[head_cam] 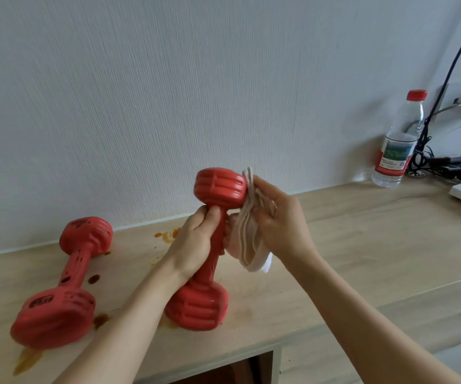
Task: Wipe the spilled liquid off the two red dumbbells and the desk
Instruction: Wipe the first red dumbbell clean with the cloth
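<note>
Dumbbell [210, 245], the nearer of the two red ones, stands tilted with its lower head on the desk [362, 245] and its upper head raised toward the wall. Left hand [196, 242] is wrapped round the handle, holding it steady. Right hand [276, 217] grips a folded pale cloth [248, 239] and presses it against the side of the upper head; the loose end of the cloth hangs down beside the handle.

Second dumbbell [65, 278] lies flat on the desk to the left, well apart from both hands. Dark spots show on its handle and heads, so I judge it not yet wiped.

Brown-orange stains [168, 234] sit on the desk near the wall behind the left hand. More patches lie beside the second dumbbell's handle, by its near head, and at the front left edge. A faint smear shows around the base of the held dumbbell.

Progress, as a judgement: early. Wiping of the first dumbbell is under way at the upper head; whether its handle and lower head are clean cannot be told, since the hand covers part. Left to do: rest of this dumbbell, all of the second, then the desk patches.

A water bottle [395, 145] stands at the far right by the wall, near some cables [445, 164].
</note>
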Demonstrator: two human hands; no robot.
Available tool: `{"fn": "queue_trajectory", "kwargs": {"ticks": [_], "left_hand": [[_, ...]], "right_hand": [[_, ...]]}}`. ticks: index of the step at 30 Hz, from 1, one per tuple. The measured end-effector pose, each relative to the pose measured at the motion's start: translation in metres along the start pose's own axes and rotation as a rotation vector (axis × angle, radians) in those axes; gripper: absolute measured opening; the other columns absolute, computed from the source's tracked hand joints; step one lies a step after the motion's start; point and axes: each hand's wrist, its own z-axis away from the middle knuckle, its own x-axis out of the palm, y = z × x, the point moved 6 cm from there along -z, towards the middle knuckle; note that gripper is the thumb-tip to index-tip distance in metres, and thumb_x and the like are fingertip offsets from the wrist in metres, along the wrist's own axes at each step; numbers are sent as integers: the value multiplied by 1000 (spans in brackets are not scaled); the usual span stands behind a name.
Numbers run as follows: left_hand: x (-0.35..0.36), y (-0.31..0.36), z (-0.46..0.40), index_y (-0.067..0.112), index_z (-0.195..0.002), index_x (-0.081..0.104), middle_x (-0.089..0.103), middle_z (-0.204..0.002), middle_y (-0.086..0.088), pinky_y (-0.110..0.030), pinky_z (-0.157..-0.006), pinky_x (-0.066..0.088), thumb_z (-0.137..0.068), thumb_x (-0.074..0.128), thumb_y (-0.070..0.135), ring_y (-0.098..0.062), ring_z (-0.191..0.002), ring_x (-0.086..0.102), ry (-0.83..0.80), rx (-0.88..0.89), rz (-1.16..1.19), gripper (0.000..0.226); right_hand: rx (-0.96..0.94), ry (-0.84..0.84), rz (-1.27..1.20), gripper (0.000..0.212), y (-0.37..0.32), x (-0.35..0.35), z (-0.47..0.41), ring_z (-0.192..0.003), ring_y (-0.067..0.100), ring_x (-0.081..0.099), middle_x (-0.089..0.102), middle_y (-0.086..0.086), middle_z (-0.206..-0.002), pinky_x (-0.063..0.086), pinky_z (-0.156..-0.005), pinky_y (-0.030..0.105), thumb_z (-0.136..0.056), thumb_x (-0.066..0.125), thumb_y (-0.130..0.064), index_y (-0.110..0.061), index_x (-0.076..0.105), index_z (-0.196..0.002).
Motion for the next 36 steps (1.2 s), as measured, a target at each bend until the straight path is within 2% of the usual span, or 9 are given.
{"fn": "queue_trajectory", "kwargs": {"ticks": [2,7,12,16,22,25,30,33,36], "left_hand": [[8,0,2,16,-87,57,58,-69,-2,-28,-56,44,-97,39,30,-13,-58,55,-63,10,-15,24],[6,-1,-2,25,-88,63,60,-75,0,-28,-59,46,-84,59,40,-14,-68,57,-71,-7,31,16],[4,10,-1,21,-92,53,57,-77,3,-24,-64,49,-95,47,24,-2,-65,58,-28,78,-114,7],[-5,17,-4,23,-99,46,56,-78,7,-17,-65,49,-95,47,24,1,-64,57,69,183,-362,4],[4,16,0,25,-100,45,53,-76,3,-34,-71,46,-90,53,30,-10,-71,54,-36,294,-481,14],[0,18,-4,15,-109,46,57,-83,-1,-38,-73,46,-91,55,23,-16,-76,55,7,294,-522,21],[-8,18,-4,18,-112,42,60,-90,0,-39,-76,47,-91,54,29,-16,-81,58,53,263,-576,27],[1,14,3,15,-114,43,62,-90,-5,-47,-77,49,-87,51,38,-24,-83,60,6,250,-664,36],[6,10,4,17,-110,44,58,-80,1,-38,-70,47,-91,53,31,-18,-73,58,-15,233,-748,25]], "right_hand": [[7,-7,-151,57,0,-9,-4,-90,1,63,69,1,-98,50,-84,17,-79,46,21,-26,61,-107],[24,-33,-199,52,2,-13,-9,-86,0,67,69,-8,-94,53,-78,17,-81,41,23,-15,61,-112],[-132,72,134,41,-15,-15,-11,-87,15,67,68,0,-95,54,-78,28,-79,44,-3,-16,63,-112],[-408,97,317,40,-44,-9,-5,-98,13,59,61,-12,-104,47,-83,20,-80,41,-8,-16,67,-109],[-116,28,233,47,-16,-21,-19,-75,6,63,69,-3,-85,48,-66,17,-72,49,6,-22,65,-105],[-164,52,282,44,-23,-21,-11,-82,6,64,69,-6,-91,49,-71,15,-70,46,-10,-19,67,-108],[-394,52,342,43,-39,-17,3,-102,13,62,66,-10,-109,51,-86,30,-79,39,-15,-19,67,-112],[-262,-17,338,48,-24,-24,-5,-102,10,62,66,-11,-109,49,-85,24,-74,51,-6,-23,66,-115],[-124,-57,326,60,-6,-28,-7,-97,7,62,65,-14,-102,47,-82,22,-68,62,9,-27,65,-117]]}}
